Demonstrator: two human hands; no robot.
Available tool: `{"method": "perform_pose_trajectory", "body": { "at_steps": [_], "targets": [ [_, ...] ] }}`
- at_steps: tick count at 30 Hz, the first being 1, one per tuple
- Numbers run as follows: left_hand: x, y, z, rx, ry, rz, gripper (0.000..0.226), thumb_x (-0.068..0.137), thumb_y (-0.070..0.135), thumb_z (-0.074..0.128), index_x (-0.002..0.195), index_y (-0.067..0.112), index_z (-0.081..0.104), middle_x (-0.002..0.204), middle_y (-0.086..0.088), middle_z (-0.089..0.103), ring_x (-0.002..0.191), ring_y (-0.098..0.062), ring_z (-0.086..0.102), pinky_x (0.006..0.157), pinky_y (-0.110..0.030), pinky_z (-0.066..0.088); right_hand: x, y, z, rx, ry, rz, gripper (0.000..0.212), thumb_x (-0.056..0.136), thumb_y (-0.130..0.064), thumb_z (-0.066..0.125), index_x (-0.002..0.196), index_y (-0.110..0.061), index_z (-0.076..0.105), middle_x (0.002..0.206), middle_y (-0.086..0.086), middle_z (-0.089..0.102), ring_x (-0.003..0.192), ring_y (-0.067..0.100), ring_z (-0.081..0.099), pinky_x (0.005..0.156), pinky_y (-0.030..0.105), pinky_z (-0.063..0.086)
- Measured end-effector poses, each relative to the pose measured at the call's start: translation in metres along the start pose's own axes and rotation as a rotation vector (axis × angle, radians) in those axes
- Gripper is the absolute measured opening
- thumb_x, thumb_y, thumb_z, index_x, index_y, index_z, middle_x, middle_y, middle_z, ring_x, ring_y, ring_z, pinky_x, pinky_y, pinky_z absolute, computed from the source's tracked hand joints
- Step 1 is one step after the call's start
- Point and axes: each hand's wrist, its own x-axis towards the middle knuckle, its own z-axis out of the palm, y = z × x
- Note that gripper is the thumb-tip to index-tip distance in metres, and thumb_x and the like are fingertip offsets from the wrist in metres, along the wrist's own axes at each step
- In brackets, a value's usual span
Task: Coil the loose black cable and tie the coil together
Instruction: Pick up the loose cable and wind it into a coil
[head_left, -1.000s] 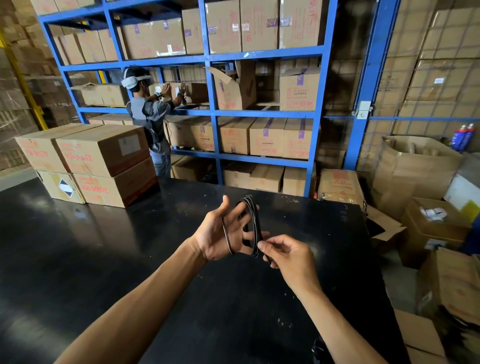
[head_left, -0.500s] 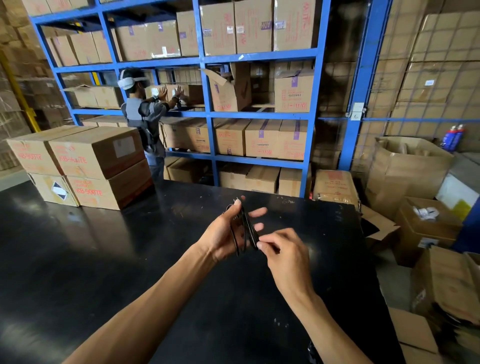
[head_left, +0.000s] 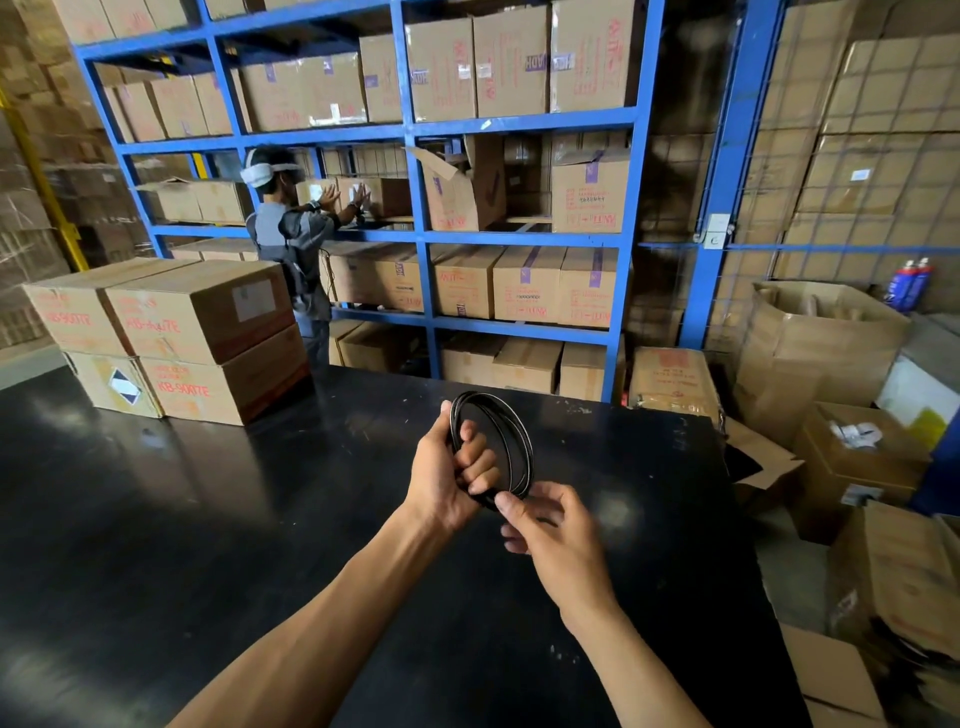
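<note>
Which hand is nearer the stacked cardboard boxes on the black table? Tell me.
Left. The left hand, gripping the cable coil, lies on the side toward the stacked boxes; the right hand is beyond it, farther away.

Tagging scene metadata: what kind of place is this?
Most likely a warehouse or stockroom: blue steel shelving packed with cardboard cartons, more cartons stacked on the black worktable, and another person handling boxes at the shelves.

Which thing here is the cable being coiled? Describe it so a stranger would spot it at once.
Start at the big glossy black table; two bare hands meet above its middle. The left hand grips a round coil of thin black cable, and the right hand pinches its lower edge. It is the only ring-shaped thing among square cardboard boxes.
</note>
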Motion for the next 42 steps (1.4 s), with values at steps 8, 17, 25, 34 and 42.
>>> {"method": "perform_pose_trajectory", "body": {
  "at_steps": [8, 17, 25, 34, 42],
  "targets": [
    [-0.012, -0.004, -0.008, 0.026, -0.165, -0.026, 0.069, 0.094, 0.063, 0.050, 0.047, 0.015, 0.035, 0.031, 0.002, 0.029, 0.031, -0.013, 0.014, 0.033, -0.018, 0.015, -0.005, -0.004, 0.002, 0.456, -0.232, 0.380, 0.025, 0.091, -0.025, 0.073, 0.107, -0.007, 0.079, 0.102, 0.012, 0.079, 0.087, 0.020, 0.076, 0.066, 0.026, 0.059],
    [-0.010, -0.009, -0.016, 0.206, -0.019, -0.008, 0.080, 0.095, 0.071, 0.024, 0.044, 0.011, 0.038, 0.032, -0.003, 0.024, 0.032, -0.019, 0.027, 0.048, -0.031, 0.043, 0.006, -0.008, 0.001, 0.342, 0.049, 0.294, 0.011, 0.089, 0.000, 0.068, 0.084, 0.003, 0.076, 0.073, 0.010, 0.070, 0.064, 0.013, 0.067, 0.058, 0.023, 0.059],
    [-0.010, -0.025, -0.018, 0.305, 0.237, -0.014, 0.079, 0.094, 0.074, 0.022, 0.056, 0.009, 0.047, 0.042, -0.002, 0.023, 0.036, -0.019, 0.027, 0.046, -0.030, 0.043, 0.011, -0.002, -0.005, -0.260, 0.058, 0.188, 0.023, 0.093, -0.016, 0.054, 0.079, -0.003, 0.067, 0.048, 0.001, 0.066, 0.042, 0.011, 0.060, 0.054, 0.032, 0.056],
    [-0.011, -0.038, -0.028, 0.157, 0.367, -0.029, 0.066, 0.090, 0.071, 0.042, 0.053, 0.020, 0.026, 0.041, 0.004, 0.016, 0.032, -0.012, 0.014, 0.031, -0.021, 0.016, 0.011, 0.007, -0.001, 0.494, -0.073, 0.400, 0.015, 0.090, -0.024, 0.071, 0.083, -0.012, 0.068, 0.068, 0.000, 0.058, 0.041, 0.008, 0.039, 0.034, 0.019, 0.025],
    [-0.009, -0.045, -0.040, 0.285, 0.423, -0.075, 0.066, 0.071, 0.078, 0.064, 0.053, 0.019, 0.040, 0.045, 0.003, 0.020, 0.034, -0.011, 0.018, 0.032, -0.023, 0.023, 0.013, 0.022, 0.006, -0.308, 0.167, 0.142, 0.055, 0.103, -0.055, 0.040, 0.062, -0.021, 0.053, 0.058, -0.009, 0.048, 0.053, 0.012, 0.041, 0.054, 0.030, 0.033]
  ]
}}
